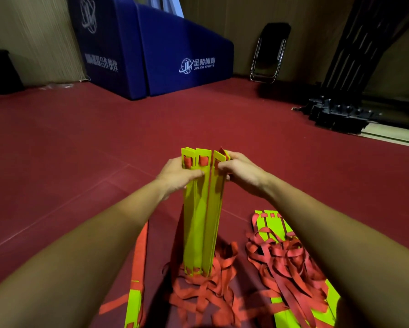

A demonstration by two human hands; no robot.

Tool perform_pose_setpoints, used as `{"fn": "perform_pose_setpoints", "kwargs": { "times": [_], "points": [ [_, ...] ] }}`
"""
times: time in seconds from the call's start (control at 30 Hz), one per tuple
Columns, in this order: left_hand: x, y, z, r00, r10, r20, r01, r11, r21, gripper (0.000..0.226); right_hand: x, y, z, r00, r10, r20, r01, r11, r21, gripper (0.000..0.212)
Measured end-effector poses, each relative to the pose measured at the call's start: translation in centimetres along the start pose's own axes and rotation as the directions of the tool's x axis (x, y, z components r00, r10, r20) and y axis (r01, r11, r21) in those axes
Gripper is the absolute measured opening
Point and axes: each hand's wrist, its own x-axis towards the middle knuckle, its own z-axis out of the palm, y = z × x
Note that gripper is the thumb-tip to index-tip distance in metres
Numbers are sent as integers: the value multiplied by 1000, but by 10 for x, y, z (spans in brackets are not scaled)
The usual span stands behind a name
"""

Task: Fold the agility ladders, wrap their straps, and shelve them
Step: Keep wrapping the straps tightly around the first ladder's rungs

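The left hand (179, 172) and right hand (241, 172) clasped one ladder's stacked rungs (202, 221) upright, its straps (203, 287) unwrapped, while another ladder (260, 221) lay tangled, none apparently shelved.

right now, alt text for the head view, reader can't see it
The left hand and right hand grip the top of an upright bundle of yellow rungs, its foot in red straps on a red floor. A second ladder lies tangled to its right; blue pads behind.
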Motion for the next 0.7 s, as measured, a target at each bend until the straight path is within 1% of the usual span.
{"fn": "perform_pose_setpoints", "kwargs": {
  "times": [0.07,0.1,0.17,0.23,0.27,0.37,0.4,0.47,0.5,0.6,0.63,0.7],
  "points": [
    [-1,1,-1,1000,4,31,-4,1000,19,16,1,1,0,999,-18,-46,16,999,-37,22],
    [-1,1,-1,998,-5,55,3,1000,30,16,1,2,0,998,-28,-51,26,998,-52,21],
    [-3,2,0,997,-2,75,-1,999,44,27,0,1,1,999,-33,-35,31,997,-75,18],
    [-2,3,-1,999,15,31,-16,999,46,42,-1,0,2,999,-31,-34,28,996,-82,20],
    [-2,3,-1,1000,27,13,-27,998,51,44,-1,0,2,999,-32,-27,30,997,-68,20],
    [-3,4,-1,998,62,8,-62,993,99,33,-4,-2,2,999,-31,14,31,999,11,11],
    [-3,5,-2,997,74,26,-76,993,92,36,-3,-2,2,999,-38,10,37,998,40,14],
    [-4,6,-4,993,105,56,-108,993,55,51,-3,-8,3,997,-67,-25,69,993,95,22],
    [-4,7,-5,991,118,62,-120,992,41,54,-3,-11,3,995,-86,-49,91,988,121,25],
    [-5,13,-9,987,145,69,-144,989,-20,48,1,-18,2,986,-100,-130,118,984,133,36],
    [-5,13,-10,986,150,75,-147,988,-52,46,2,-18,1,987,-88,-134,106,986,131,36],
    [-8,12,-10,981,152,124,-143,987,-72,35,2,-13,0,994,-62,-93,73,990,118,29]
  ]
}}
